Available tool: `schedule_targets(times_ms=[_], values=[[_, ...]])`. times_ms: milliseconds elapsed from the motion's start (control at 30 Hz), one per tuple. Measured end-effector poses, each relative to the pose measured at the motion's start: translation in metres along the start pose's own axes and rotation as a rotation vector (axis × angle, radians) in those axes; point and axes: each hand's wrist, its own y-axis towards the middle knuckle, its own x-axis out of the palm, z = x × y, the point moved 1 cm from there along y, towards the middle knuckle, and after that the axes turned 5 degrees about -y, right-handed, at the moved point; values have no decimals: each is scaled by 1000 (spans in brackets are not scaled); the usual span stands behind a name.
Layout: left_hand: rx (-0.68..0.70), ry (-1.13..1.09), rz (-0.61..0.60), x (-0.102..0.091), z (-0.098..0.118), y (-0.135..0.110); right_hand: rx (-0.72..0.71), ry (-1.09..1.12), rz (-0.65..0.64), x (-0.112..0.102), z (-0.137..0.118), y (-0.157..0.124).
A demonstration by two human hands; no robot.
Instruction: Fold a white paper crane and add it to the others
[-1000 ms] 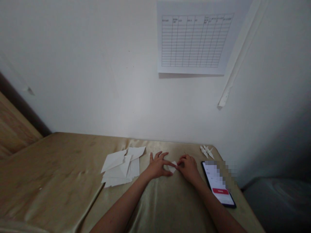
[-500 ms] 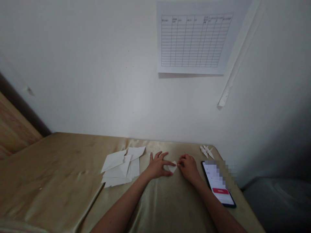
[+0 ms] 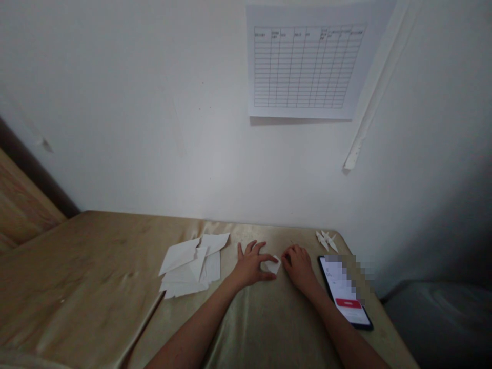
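We see the left hand (image 3: pixel 249 267) splayed, forefinger and thumb around a small, angular white paper (image 3: pixel 272 266) on the satiny, creased cloth (image 3: pixel 269 323). The right hand (image 3: pixel 298 267) is curled just beside it — whether its fingers grip anything, we cannot tell.

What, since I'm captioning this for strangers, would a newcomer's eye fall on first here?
Likely the gridded chart, high on the wall. Then the left hand, spread at a small paper on the cloth, with the right hand close beside it. Farther right lies the phone, lit, with a red bar.
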Motion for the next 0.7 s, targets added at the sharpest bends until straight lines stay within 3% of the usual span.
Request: schedule_targets(times_ms=[700], values=[[-30,-17,-27,-3,-5,6,-47,65,-48,-13,-4,-5]])
